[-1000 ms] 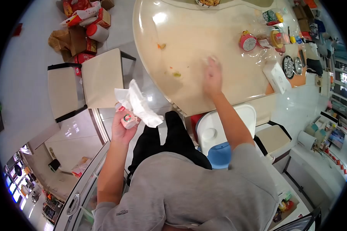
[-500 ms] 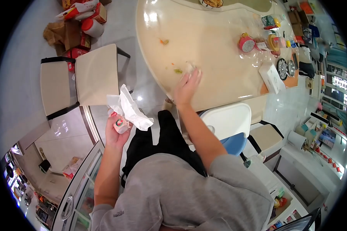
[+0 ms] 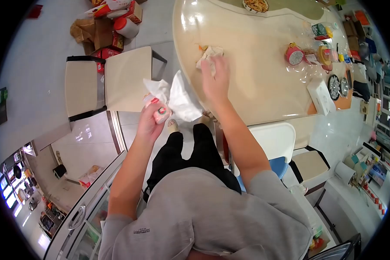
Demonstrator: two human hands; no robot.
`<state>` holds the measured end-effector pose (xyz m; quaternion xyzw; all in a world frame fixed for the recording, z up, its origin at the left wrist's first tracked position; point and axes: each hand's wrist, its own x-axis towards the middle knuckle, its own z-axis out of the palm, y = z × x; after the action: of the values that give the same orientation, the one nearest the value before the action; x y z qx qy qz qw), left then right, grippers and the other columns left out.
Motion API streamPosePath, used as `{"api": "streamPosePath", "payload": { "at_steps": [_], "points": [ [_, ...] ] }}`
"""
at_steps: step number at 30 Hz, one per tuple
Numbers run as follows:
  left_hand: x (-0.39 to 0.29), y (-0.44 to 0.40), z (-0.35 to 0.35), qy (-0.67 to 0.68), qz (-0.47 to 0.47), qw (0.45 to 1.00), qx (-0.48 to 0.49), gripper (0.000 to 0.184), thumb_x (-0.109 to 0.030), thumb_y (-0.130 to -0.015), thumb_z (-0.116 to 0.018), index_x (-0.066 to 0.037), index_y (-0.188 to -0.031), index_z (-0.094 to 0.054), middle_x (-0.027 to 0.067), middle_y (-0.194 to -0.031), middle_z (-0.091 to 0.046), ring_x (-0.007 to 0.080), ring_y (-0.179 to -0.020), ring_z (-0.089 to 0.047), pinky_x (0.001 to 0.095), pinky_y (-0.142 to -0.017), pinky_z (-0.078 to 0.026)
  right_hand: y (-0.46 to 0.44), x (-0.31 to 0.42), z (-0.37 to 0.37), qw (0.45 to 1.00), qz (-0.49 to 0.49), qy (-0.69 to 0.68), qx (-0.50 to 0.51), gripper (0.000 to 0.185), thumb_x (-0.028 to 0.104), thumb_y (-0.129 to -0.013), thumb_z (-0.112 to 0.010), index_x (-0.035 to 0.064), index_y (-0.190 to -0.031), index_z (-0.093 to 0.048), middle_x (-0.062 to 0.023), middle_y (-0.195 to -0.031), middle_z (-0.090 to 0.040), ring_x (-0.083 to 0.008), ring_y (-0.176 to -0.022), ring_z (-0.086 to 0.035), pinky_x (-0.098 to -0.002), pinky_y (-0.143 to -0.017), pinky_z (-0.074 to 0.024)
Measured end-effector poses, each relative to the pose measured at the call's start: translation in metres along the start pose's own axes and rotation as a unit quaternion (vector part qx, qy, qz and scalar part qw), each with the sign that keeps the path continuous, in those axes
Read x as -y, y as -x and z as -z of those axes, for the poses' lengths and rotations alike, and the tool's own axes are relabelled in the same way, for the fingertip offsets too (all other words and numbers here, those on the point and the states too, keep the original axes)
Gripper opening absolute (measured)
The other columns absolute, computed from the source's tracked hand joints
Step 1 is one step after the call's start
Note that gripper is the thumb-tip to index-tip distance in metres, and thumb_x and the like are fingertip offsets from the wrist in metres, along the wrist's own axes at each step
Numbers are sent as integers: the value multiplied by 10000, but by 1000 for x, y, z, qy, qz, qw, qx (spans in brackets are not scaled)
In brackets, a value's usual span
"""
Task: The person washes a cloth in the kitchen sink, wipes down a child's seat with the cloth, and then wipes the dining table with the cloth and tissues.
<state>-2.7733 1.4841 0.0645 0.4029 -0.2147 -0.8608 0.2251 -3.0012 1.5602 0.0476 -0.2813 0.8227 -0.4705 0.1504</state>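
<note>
My left hand (image 3: 152,118) is wrapped round a small pink and white bottle (image 3: 162,114), out past the curved table edge. White tissues (image 3: 184,99) stick out from the same hand, beside the bottle. On the beige table (image 3: 264,56), near its left edge, my right hand (image 3: 216,78) presses on a crumpled whitish cloth or tissue (image 3: 212,54). Small orange food scraps (image 3: 202,47) show at the upper left edge of that wad; whatever lies beneath it is hidden.
A chair (image 3: 128,78) stands left of the table, a white and blue seat (image 3: 275,138) at its front edge. A pink container (image 3: 294,55), bottles (image 3: 321,31), a white box (image 3: 321,96) and a food bowl (image 3: 255,5) are on the table. Boxes (image 3: 103,32) lie upper left.
My right hand has moved left across the table with the wad, over where green scraps lay. My left hand has risen nearer the table edge with the bottle and tissues. The view has shifted.
</note>
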Motion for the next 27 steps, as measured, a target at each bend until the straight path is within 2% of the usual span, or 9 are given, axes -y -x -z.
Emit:
{"api": "streamPosePath", "payload": {
  "at_steps": [1,3,6,10,13,17,20,22,27],
  "points": [
    [1,-5,-10,-2,-3,1000,1,250,-73,-877,-607,-24,-1119,-565,80,-990,-641,221,-907,-658,392,-810,-552,15,3,5,1000,2,-3,-1,528,219,-956,-632,-42,-1388,-480,-252,-1461,-451,-357,-1389,-414,-430,-1131,-339],
    [5,-11,-31,-10,3,1000,21,226,-47,-881,-593,-21,-1103,-566,79,-965,-634,206,-885,-660,397,-814,-556,39,1,14,925,-59,-317,198,343,144,-950,-653,-44,-1230,-587,-150,-1266,-624,-233,-1149,-624,-326,-948,-496],
    [12,-13,-61,20,34,998,47,289,-91,-878,-600,-18,-1152,-544,103,-1044,-636,261,-973,-654,417,-873,-543,43,-15,54,890,-226,-321,233,310,149,-921,-693,-23,-1170,-627,-95,-1102,-680,-183,-968,-681,-341,-843,-555],
    [17,-9,-96,10,76,990,120,381,-144,-869,-610,5,-1212,-534,142,-1117,-641,314,-1057,-643,432,-938,-518,39,-21,91,856,-246,-455,16,217,127,-955,-652,4,-1129,-612,-48,-969,-674,-125,-797,-651,-271,-701,-530],
    [29,-15,-107,-116,102,970,190,386,-123,-867,-620,9,-1222,-542,150,-1128,-642,290,-1059,-650,421,-939,-526,38,3,108,837,-281,-459,97,208,124,-961,-643,-3,-1124,-614,-54,-936,-669,-118,-772,-635,-256,-670,-510],
    [44,-25,-124,-216,93,951,201,513,-26,-817,-713,-9,-1288,-511,104,-1171,-635,203,-1031,-663,361,-863,-568,47,11,99,872,-185,-435,128,214,115,-964,-630,-4,-1140,-606,-50,-966,-660,-115,-817,-622,-274,-707,-512],
    [41,-18,-139,-218,76,951,206,505,-24,-819,-717,-15,-1281,-515,108,-1174,-634,209,-1033,-658,346,-890,-550,52,-5,91,861,-208,-464,28,199,66,-963,-592,-8,-1148,-600,-77,-1045,-658,-148,-926,-641,-304,-792,-526],
    [39,-22,-143,-192,74,950,234,473,-47,-844,-701,-17,-1279,-518,116,-1180,-634,222,-1039,-660,354,-904,-545,52,-7,93,753,-227,-613,-74,224,-2,-956,-531,-28,-1175,-571,-121,-1155,-635,-213,-1060,-638,-366,-915,-529],
    [31,-45,-140,-111,121,961,222,401,-194,-921,-585,-14,-1271,-511,125,-1212,-616,257,-1088,-635,400,-994,-494,46,-27,110,714,-210,-654,-136,290,-38,-949,-449,-68,-1233,-497,-177,-1228,-599,-292,-1174,-604,-457,-1033,-494]
  ]
}}
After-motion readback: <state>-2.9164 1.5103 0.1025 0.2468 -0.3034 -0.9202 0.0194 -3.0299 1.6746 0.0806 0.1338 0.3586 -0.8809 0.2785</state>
